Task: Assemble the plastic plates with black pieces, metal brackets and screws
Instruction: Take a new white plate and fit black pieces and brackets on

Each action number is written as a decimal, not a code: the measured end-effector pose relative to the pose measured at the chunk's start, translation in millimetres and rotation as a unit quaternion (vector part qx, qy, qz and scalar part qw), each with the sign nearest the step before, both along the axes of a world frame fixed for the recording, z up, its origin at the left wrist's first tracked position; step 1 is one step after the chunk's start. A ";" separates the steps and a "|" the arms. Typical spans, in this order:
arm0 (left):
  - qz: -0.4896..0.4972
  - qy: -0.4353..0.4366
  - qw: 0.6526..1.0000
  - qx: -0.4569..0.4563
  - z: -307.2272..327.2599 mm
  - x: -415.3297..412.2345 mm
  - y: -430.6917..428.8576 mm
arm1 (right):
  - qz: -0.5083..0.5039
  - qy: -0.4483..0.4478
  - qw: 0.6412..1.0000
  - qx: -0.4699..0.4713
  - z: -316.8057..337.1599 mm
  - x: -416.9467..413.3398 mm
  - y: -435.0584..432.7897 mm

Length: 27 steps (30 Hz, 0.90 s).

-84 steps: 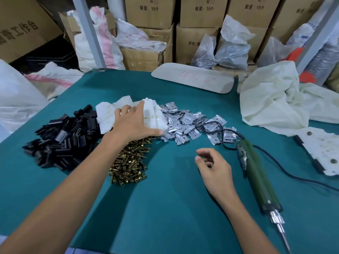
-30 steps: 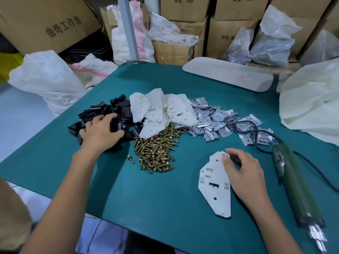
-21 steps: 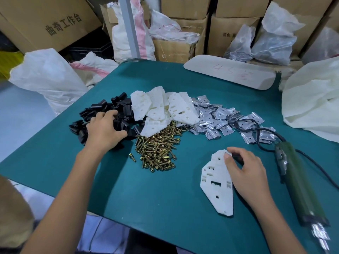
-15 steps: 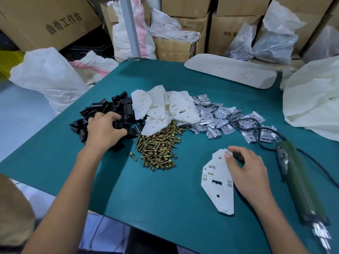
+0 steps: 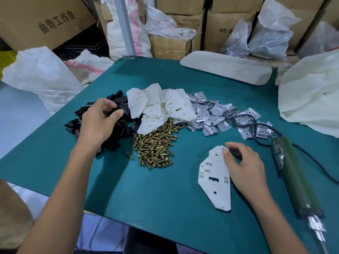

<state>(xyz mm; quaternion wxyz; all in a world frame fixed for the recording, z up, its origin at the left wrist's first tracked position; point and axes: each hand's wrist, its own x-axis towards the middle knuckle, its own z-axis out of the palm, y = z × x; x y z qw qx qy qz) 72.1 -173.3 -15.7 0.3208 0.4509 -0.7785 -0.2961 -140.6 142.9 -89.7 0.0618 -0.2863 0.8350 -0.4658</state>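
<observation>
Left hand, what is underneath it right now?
The left hand rests on the pile of black pieces, fingers curled over a few. Its palm covers whatever lies directly beneath, so whether it grips one piece cannot be seen.

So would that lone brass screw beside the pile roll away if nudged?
Probably only in a curve: the lone brass-coloured screw has a head wider than its shank. It looks small, so likely light.
</observation>
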 end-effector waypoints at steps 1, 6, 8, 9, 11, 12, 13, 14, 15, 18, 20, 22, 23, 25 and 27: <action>-0.017 0.037 0.999 0.021 4.3 -5.9 8.9 | -0.007 0.003 1.000 -0.010 0.9 1.1 0.0; -0.206 0.135 0.961 0.128 2.4 -52.0 92.1 | -0.003 -0.032 0.986 -0.162 15.4 11.8 -2.7; -0.275 0.122 0.941 0.157 -11.6 -72.0 129.3 | 0.036 -0.087 0.975 -0.202 21.8 15.9 -4.0; -0.297 0.116 0.935 0.159 -18.3 -81.4 143.7 | 0.059 -0.103 0.972 -0.203 24.1 17.5 -4.3; -0.317 0.100 0.930 0.156 -26.5 -97.0 164.7 | 0.099 -0.145 0.965 -0.193 26.1 19.2 -3.9; -0.322 0.093 0.929 0.156 -27.7 -102.1 169.8 | 0.106 -0.167 0.961 -0.194 26.5 18.9 -3.2; -0.323 0.087 0.929 0.156 -28.2 -105.7 171.0 | 0.105 -0.183 0.957 -0.201 26.2 18.2 -1.8; -0.324 0.085 0.928 0.162 -28.0 -108.3 169.8 | 0.100 -0.194 0.953 -0.210 25.8 17.6 -0.7; -0.329 0.086 0.926 0.167 -27.4 -109.5 166.9 | 0.096 -0.202 0.950 -0.217 25.1 16.8 0.1; -0.357 0.097 0.913 0.173 -24.5 -110.3 158.3 | 0.093 -0.215 0.946 -0.224 23.5 15.9 0.1; -0.376 0.108 0.899 0.198 -23.0 -110.1 153.2 | 0.076 -0.234 0.940 -0.235 23.9 14.3 -0.7; -0.386 0.093 0.893 0.212 -24.1 -110.2 148.2 | 0.031 -0.277 0.923 -0.266 26.0 10.0 -0.4; -0.379 0.078 0.901 0.199 -26.2 -111.3 146.9 | 0.006 -0.302 0.909 -0.288 27.8 6.7 0.3; -0.338 0.044 0.929 0.145 -32.4 -116.1 146.1 | -0.035 -0.348 0.877 -0.330 31.1 -0.1 3.0; -0.302 0.008 0.948 0.094 -35.2 -121.3 147.4 | -0.065 -0.363 0.865 -0.340 31.9 -4.9 6.3</action>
